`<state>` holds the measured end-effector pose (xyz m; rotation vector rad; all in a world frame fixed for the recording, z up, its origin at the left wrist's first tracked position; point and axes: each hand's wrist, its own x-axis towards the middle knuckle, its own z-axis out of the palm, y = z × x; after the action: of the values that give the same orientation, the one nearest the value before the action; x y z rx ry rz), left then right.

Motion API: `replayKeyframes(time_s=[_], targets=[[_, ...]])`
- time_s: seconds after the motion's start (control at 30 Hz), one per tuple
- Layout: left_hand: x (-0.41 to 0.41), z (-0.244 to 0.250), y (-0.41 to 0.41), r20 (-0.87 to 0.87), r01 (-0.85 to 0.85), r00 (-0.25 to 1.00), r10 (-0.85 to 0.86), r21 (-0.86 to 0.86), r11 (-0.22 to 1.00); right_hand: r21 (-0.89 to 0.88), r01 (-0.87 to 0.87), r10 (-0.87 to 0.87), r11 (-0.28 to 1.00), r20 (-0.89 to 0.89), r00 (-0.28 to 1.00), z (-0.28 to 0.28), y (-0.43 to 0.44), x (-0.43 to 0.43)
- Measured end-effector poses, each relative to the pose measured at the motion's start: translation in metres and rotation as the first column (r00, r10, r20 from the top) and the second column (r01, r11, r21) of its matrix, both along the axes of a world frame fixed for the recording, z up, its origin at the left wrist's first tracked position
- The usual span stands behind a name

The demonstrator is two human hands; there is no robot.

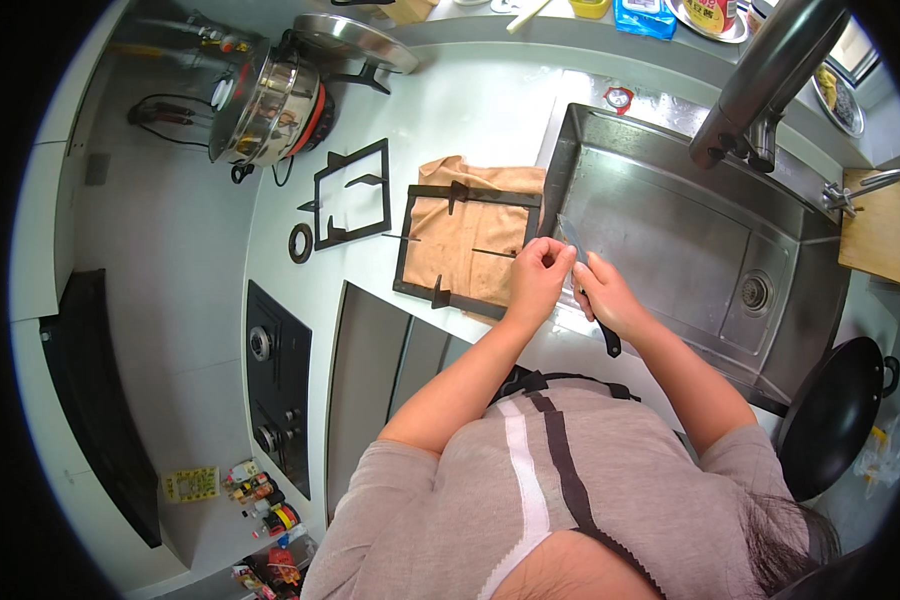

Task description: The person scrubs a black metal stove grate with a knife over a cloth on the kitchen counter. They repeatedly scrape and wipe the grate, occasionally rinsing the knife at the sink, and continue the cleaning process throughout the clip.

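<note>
My right hand (607, 292) is closed around the black handle of a kitchen knife (572, 234), whose blade points away from me over the sink's near left edge. Beside it, my left hand (540, 274) has thumb and forefinger pinched together close to the blade; whether something small is between them cannot be told. Under and left of that hand, a black gas hob pan support (401, 259) lies on a tan cloth (457, 232). A second pan support (387, 184) rests on the white counter further left, near a black burner ring (300, 243).
On the right is a stainless steel sink (660, 225) under a large faucet (765, 82). A black wok (832, 420) stands at the lower right. A gas hob (277, 375) lies at the left, and a steamer pot (270, 112) stands at the back left.
</note>
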<state>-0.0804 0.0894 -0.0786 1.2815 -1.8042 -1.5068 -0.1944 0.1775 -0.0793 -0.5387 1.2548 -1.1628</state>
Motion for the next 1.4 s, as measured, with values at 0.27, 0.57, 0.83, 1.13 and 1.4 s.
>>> replayKeyframes(time_s=[0.27, 0.57, 0.83, 1.13, 1.4], targets=[[-0.017, 0.003, -0.022, -0.07, -0.197, 0.979, 0.193, -0.063, 0.978, 0.064, -0.142, 0.148, 0.988, -0.108, 0.983, 0.001, 0.035, 0.001], [-0.008, 0.001, -0.018, 0.348, 0.497, 0.86, -0.372, -0.409, 0.765, 0.147, 0.121, -0.109, 0.982, -0.092, 0.99, -0.014, 0.067, -0.022], [0.011, -0.007, 0.017, 0.485, 0.569, 0.806, -0.339, -0.481, 0.667, 0.102, 0.217, -0.209, 0.971, -0.086, 0.974, -0.02, 0.08, -0.023], [0.095, 0.018, -0.021, 0.232, 0.162, 0.972, -0.029, -0.579, 0.799, 0.11, 0.228, -0.204, 0.967, -0.191, 0.96, -0.033, 0.095, -0.004], [0.164, -0.006, -0.056, 0.208, 0.029, 0.971, 0.121, -0.599, 0.8, -0.023, 0.084, -0.079, 0.996, -0.649, 0.757, -0.028, 0.091, 0.021]])
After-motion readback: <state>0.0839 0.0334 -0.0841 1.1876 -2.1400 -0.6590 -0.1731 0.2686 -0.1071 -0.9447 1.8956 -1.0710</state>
